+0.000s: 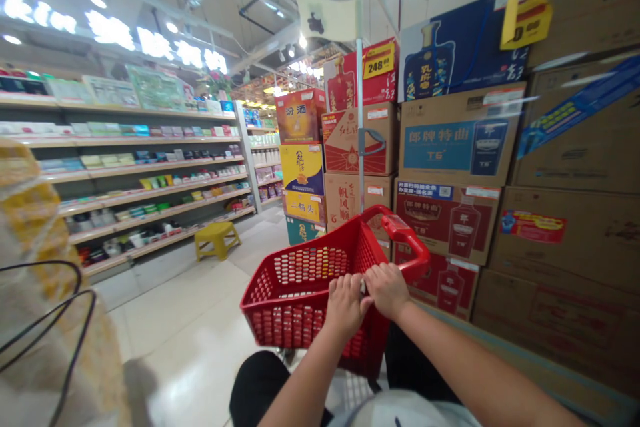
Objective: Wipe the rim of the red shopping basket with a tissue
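Note:
A red plastic shopping cart (pixel 267 328) with perforated walls stands right in front of me, turned at an angle. My left hand (pixel 345 305) is closed over its near rim, fingers curled onto the edge. Close beside it, my right hand (pixel 389 288) grips the same rim nearer the corner, with the two thumbs almost meeting. To the right of that hand is the cart's thick red handle (pixel 417 255), which neither hand holds. No goods show in the visible part of the basket.
Stacked liquor cartons (pixel 450 137) rise close along the right, beside a metal pole (pixel 361 180) bearing a sign. Shelves (pixel 165 140) of small packages line the left, with a yellow stool (pixel 217 240) before them. Black cable (pixel 83 307) loops beside a yellow wrapped stack (pixel 30 213).

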A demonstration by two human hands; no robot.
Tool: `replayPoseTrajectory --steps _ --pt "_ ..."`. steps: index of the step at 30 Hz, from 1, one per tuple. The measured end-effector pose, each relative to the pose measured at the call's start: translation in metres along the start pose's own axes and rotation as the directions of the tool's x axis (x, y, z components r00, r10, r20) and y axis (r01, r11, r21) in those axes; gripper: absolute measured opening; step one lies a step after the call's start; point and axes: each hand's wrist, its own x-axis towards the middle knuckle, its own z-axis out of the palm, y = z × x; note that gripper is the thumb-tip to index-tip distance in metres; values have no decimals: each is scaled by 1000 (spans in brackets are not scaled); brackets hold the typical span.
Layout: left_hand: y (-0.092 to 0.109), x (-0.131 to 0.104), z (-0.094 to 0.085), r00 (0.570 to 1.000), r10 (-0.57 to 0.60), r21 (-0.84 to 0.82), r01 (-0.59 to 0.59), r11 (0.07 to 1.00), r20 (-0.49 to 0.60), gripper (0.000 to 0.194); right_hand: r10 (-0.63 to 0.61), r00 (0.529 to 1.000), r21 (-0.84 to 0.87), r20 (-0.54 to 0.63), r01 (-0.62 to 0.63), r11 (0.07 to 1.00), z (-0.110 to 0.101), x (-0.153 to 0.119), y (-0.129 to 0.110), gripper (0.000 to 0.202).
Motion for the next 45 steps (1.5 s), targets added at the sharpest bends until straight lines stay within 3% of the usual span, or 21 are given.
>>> replayPoseTrajectory --steps 4,7,10,15,18,22,25,30,33,37,40,45 --pt "-1 4 -2 998 -53 -2 53 999 41 40 -12 1000 3 2 12 1000 0 0 -1 19" --pt "-5 -10 5 998 23 52 -21 998 -51 45 -9 1000 1 -3 9 1000 1 0 -1 18" --pt "-9 -18 8 995 7 88 2 996 -100 46 -3 1000 5 -1 3 1000 2 1 -1 16" --pt "-8 5 -2 984 -172 87 167 982 53 32 1 1000 7 7 -1 1000 0 1 -1 17" --pt "-10 11 -6 977 -192 88 185 979 88 35 -5 1000 10 -1 5 1000 -1 1 -1 19" --pt "-21 -12 -4 997 -82 140 82 987 -5 30 -11 1000 6 -24 11 1000 -1 1 -2 21" --pt "-32 -22 -4 993 -109 200 116 973 -43 31 -9 999 6 -38 10 1000 -1 2 -3 24" --pt "-41 -3 -11 957 -260 159 239 958 130 35 -8 999 -8 -46 8 1000 0 2 -4 23" --pt "-45 -3 -14 964 -225 144 204 968 143 31 -12 999 -5 -42 11 1000 0 3 -3 23" --pt "-56 -32 -14 992 -128 196 123 973 14 26 -9 1000 0 -29 9 1000 0 3 -2 23" --pt "-65 -44 -15 977 -211 225 212 951 -31 25 -18 1000 -2 -23 18 1000 -1 3 -3 24" --pt "-71 -30 -25 930 -359 176 341 923 81 35 -18 999 1 -30 18 1000 -1 3 -4 24"
